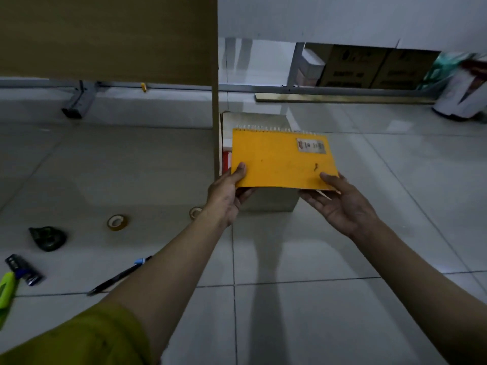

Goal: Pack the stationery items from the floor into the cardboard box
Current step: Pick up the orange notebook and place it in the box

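Handling: the orange spiral notebook (282,159) looks light and thin, with a floppy cover and a stiffer wire-bound far edge. It is best taken at both near corners, thumb over and fingers under.
Notebook's place: in the air, roughly level, above the cardboard box (268,202) and not yet inside it.
Left hand (229,191): pinches the near left corner, thumb on the cover, fingers beneath, forearm stretched forward.
Right hand (340,204): palm up, fingers spread under the near right corner, thumb pressing on top.
Left on the floor: tape roll (117,222), tape dispenser (47,238) and pen (120,275), all to the box's left.
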The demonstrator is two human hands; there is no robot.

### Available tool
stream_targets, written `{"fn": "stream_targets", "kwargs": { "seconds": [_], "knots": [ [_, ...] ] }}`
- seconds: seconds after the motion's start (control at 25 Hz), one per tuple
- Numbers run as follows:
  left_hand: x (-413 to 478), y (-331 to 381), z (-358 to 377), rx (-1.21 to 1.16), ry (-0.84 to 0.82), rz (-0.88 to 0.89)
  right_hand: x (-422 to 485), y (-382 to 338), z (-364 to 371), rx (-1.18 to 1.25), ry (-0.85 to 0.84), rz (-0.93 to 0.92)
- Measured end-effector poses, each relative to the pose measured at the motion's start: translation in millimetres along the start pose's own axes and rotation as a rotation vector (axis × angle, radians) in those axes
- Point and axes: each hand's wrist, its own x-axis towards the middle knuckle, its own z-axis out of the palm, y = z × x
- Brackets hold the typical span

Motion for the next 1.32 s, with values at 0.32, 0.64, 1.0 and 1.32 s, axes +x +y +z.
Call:
{"fn": "stream_targets", "kwargs": {
  "seconds": [0.32,0.64,1.0,1.32],
  "knots": [
    [27,11,-8,0.858,0.280,0.332,47,-13,54,-0.128,0.067,-0.137],
    [47,5,-35,1.375,0.093,0.592,114,15,99,-0.423,0.154,-0.194],
    [65,-3,-56,1.648,-0.048,0.747,181,27,90,-0.192,0.368,0.021],
    [70,-7,-59,1.635,-0.083,0.642,175,31,93,-0.192,0.467,0.283]
  ]
}}
